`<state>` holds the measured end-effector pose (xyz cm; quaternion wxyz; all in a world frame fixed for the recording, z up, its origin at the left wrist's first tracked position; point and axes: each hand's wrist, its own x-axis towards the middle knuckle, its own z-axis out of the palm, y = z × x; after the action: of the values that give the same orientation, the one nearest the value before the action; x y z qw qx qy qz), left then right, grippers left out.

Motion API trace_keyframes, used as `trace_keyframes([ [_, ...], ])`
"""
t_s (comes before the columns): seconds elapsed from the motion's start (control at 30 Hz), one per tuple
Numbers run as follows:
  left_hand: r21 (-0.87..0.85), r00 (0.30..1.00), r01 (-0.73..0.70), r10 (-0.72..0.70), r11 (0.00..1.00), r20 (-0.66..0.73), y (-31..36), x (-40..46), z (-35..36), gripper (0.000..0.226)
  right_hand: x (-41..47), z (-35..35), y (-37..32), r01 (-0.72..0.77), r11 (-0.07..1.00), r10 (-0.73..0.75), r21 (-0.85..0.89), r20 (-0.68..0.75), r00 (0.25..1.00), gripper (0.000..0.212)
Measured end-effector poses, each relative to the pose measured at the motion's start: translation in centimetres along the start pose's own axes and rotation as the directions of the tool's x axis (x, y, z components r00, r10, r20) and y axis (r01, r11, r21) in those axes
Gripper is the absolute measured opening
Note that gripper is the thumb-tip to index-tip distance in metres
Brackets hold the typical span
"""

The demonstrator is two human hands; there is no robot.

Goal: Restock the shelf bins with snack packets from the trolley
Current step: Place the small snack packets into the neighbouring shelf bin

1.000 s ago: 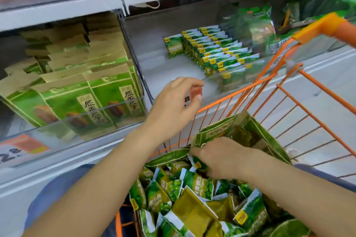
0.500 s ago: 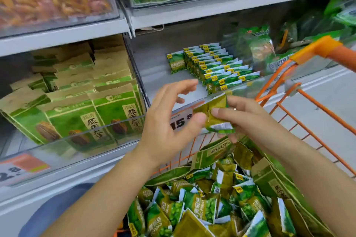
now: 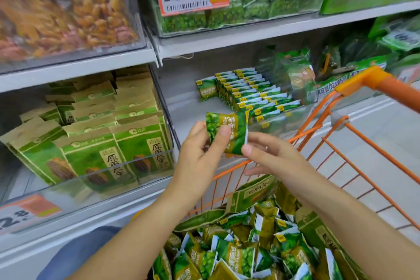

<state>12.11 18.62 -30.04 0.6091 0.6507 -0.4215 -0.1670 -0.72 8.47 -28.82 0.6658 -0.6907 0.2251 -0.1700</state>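
Orange wire trolley (image 3: 354,143) sits right up against the shelf, its front rim just below the clear bin (image 3: 281,118) where rows of small green packets (image 3: 252,93) stand upright toward the right, with bare grey floor open on the bin's left side. Held up in front of that bin is one glossy green pea packet (image 3: 227,132), crinkly foil with a white edge. Left hand (image 3: 200,157) pinches it, thumb across the front; right hand (image 3: 272,157) pinches its lower right corner with thumb and forefinger, other fingers loose. More loose packets (image 3: 245,254) are heaped in the trolley below both forearms.
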Motion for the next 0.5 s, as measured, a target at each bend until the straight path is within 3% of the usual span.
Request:
trace_keyframes([
  [0.1, 0.023, 0.997, -0.003, 0.002, 1.0, 0.079, -0.1, -0.1, 0.3, 0.041, -0.1, 0.3, 0.4, 0.04, 0.999, -0.04, 0.03, -0.026, 0.999, 0.013],
  [0.23, -0.099, 0.999, 0.022, -0.018, 0.995, 0.045, 0.5, 0.3, -0.4, 0.017, 0.1, -0.1, 0.8, 0.092, 0.994, -0.083, 0.051, -0.148, 0.985, 0.024],
  [0.33, -0.221, 0.99, 0.14, -0.129, 0.965, 0.063, 0.4, 0.7, -0.7, 0.02, 0.3, -0.5, 0.7, 0.109, 0.993, -0.098, 0.043, -0.197, 0.975, 0.023],
  [0.5, -0.328, 0.976, 0.209, -0.176, 0.921, 0.129, 0.1, 1.1, -0.7, 0.03, 0.5, -0.9, 0.4, 0.15, 0.989, -0.149, -0.006, -0.178, 0.973, 0.021],
])
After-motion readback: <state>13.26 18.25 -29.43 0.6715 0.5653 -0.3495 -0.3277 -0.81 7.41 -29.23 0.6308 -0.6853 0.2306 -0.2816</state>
